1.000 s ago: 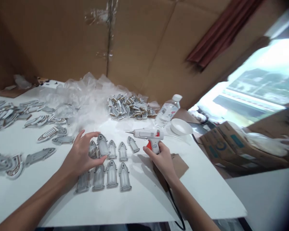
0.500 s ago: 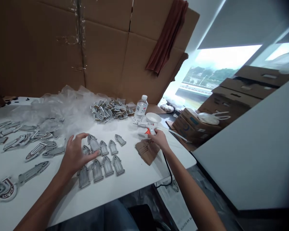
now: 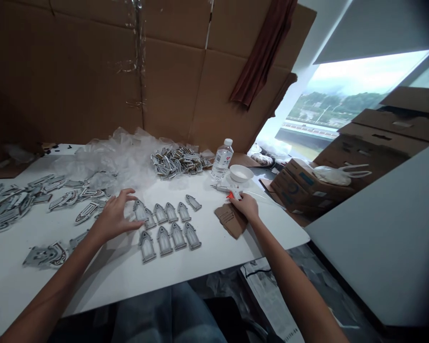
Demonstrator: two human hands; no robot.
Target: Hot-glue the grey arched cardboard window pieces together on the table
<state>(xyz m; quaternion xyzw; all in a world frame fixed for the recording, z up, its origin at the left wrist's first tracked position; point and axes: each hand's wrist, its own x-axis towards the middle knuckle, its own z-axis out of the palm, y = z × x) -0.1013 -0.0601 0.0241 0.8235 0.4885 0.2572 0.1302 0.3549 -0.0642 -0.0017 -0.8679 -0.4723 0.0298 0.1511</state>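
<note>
My left hand (image 3: 116,216) is at the left end of two rows of grey arch-shaped pieces (image 3: 164,240). Its thumb and fingers curve around one arch piece (image 3: 140,211), which seems held between their tips. My right hand (image 3: 246,206) is closed on a white glue gun (image 3: 232,189) with an orange trigger, its nozzle pointing left. Below the gun lies a folded brown cardboard piece (image 3: 232,220) on the white table (image 3: 200,262).
Behind the rows are a heap of small metallic pieces (image 3: 178,162), crumpled clear plastic (image 3: 117,157), a water bottle (image 3: 222,160) and a white bowl (image 3: 241,173). More grey pieces (image 3: 17,205) spread over the left side. Cardboard boxes (image 3: 300,183) stand at right.
The view has shifted, so the table's objects appear farther right. My left hand still surrounds the arch piece, and my right hand with the glue gun sits slightly lower against the table.
</note>
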